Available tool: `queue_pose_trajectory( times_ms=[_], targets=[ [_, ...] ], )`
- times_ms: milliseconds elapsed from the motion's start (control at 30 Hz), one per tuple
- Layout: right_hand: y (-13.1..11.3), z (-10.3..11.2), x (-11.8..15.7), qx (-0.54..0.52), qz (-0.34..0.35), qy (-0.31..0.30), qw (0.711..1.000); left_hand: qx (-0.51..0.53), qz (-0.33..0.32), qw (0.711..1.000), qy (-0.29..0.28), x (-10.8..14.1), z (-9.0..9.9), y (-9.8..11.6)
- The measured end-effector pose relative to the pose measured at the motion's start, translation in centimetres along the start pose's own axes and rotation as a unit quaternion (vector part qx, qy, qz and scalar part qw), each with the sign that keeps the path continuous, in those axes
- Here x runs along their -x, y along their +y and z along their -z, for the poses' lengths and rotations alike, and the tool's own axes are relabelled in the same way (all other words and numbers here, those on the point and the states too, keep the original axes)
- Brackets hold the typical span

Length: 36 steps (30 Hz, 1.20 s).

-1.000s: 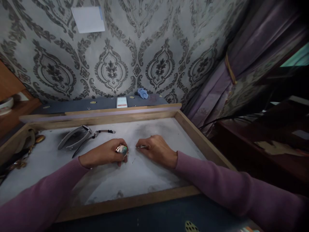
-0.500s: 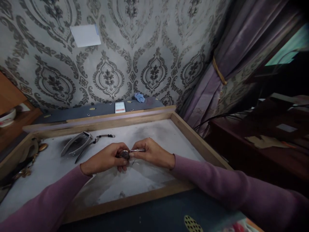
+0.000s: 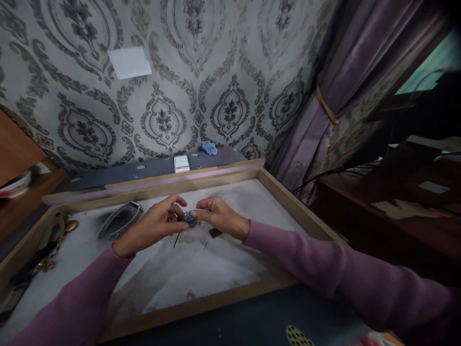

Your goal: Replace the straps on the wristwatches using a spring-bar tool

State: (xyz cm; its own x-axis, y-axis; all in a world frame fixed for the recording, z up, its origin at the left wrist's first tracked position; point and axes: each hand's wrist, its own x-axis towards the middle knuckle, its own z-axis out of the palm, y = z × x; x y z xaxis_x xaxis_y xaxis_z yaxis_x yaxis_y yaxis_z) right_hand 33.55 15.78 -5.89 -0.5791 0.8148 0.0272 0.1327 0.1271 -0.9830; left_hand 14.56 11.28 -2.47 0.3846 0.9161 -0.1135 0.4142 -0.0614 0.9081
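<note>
Nearest is a dark blue tablecloth [image 3: 216,329] with a yellow, black-dotted motif [image 3: 298,336], then the front rim of a wooden tray [image 3: 216,300]. Over its white base, a round, bluish-faced watch [image 3: 190,219] sits between the person's hands. The left hand [image 3: 154,221] is half open, index finger raised, thumb against the watch's left edge; whether it grips is unclear. The right hand [image 3: 223,216] is pinched around a slim metal tool [image 3: 202,210] at the watch's right edge. A small brown piece [image 3: 215,232] lies below that hand; a grey band [image 3: 120,220] lies beyond the left wrist. Behind the tray, a phone [image 3: 182,164] displays lines and a red strip, too blurred to read, near a crumpled blue cloth [image 3: 209,148].
</note>
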Motion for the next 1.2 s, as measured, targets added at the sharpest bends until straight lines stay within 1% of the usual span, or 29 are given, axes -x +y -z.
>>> queue_pose_trajectory(
  times_ms=[33,67,100,133,167,200,233,267,367,400,433,500,567,667,733,833,900,967,1033,1133,1200],
  targets=[
    [0.1,0.1,-0.1,-0.018,-0.018,0.032,0.999,-0.037,-0.016,0.998,0.052,0.1,0.3,0.1],
    [0.1,0.2,-0.1,-0.038,-0.032,0.058,0.997,-0.085,-0.035,0.989,0.116,0.2,0.4,0.3],
    [0.1,0.2,-0.1,-0.056,-0.042,0.076,0.995,-0.141,-0.058,0.971,0.185,0.3,0.5,0.5],
    [0.0,0.3,-0.1,-0.07,-0.047,0.088,0.993,-0.199,-0.082,0.944,0.249,0.4,0.4,0.7],
    [0.0,0.3,0.0,-0.079,-0.048,0.097,0.991,-0.249,-0.103,0.916,0.295,0.6,0.2,0.8],
    [0.0,0.3,0.0,-0.087,-0.048,0.103,0.99,-0.282,-0.118,0.897,0.319,0.7,-0.1,1.0],
    [0.0,0.3,0.1,-0.097,-0.048,0.109,0.988,-0.292,-0.121,0.895,0.315,0.9,-0.5,1.1],
    [0.0,0.2,0.1,-0.107,-0.049,0.115,0.986,-0.284,-0.112,0.906,0.294,0.9,-1.0,1.1],
    [0.0,-0.2,0.3,-0.135,-0.048,0.122,0.982,-0.201,-0.036,0.966,0.161,0.7,-2.5,0.7],
    [0.1,-0.4,0.4,-0.142,-0.046,0.124,0.981,-0.153,-0.019,0.98,0.125,0.6,-3.0,0.4],
    [0.1,-0.6,0.5,-0.148,-0.043,0.125,0.98,-0.103,-0.01,0.989,0.106,0.4,-3.3,0.2],
    [0.1,-1.1,0.6,-0.156,-0.038,0.125,0.979,-0.014,-0.014,0.994,0.11,-0.1,-3.8,-0.2],
    [0.0,-1.6,0.8,-0.158,-0.032,0.122,0.979,0.044,-0.025,0.989,0.139,-0.3,-4.1,-0.3],
    [-0.2,-2.3,1.0,-0.156,-0.025,0.114,0.981,0.096,-0.033,0.979,0.175,-0.5,-4.1,0.0],
    [-0.3,-2.5,1.1,-0.145,-0.028,0.098,0.984,0.126,-0.032,0.974,0.186,-0.5,-4.0,0.1],
    [-0.1,-2.4,1.2,-0.093,-0.027,0.057,0.994,0.175,-0.032,0.966,0.187,-0.5,-3.6,0.0],
    [0.3,-2.1,1.2,-0.062,-0.016,0.052,0.997,0.197,-0.027,0.963,0.182,-0.5,-3.2,-0.2],
    [0.6,-1.6,1.0,-0.048,0.0,0.066,0.997,0.206,-0.013,0.963,0.172,-0.5,-2.6,-0.6],
    [0.8,-1.0,0.8,-0.039,0.023,0.084,0.995,0.191,0.005,0.971,0.147,-0.5,-2.0,-1.0],
    [0.7,-0.2,0.6,-0.022,0.07,0.094,0.993,0.122,0.023,0.988,0.089,-0.5,-1.5,-1.4],
    [0.5,0.2,0.5,0.017,0.117,0.088,0.989,0.063,0.012,0.996,0.055,-0.5,-1.4,-1.4]
  ],
)
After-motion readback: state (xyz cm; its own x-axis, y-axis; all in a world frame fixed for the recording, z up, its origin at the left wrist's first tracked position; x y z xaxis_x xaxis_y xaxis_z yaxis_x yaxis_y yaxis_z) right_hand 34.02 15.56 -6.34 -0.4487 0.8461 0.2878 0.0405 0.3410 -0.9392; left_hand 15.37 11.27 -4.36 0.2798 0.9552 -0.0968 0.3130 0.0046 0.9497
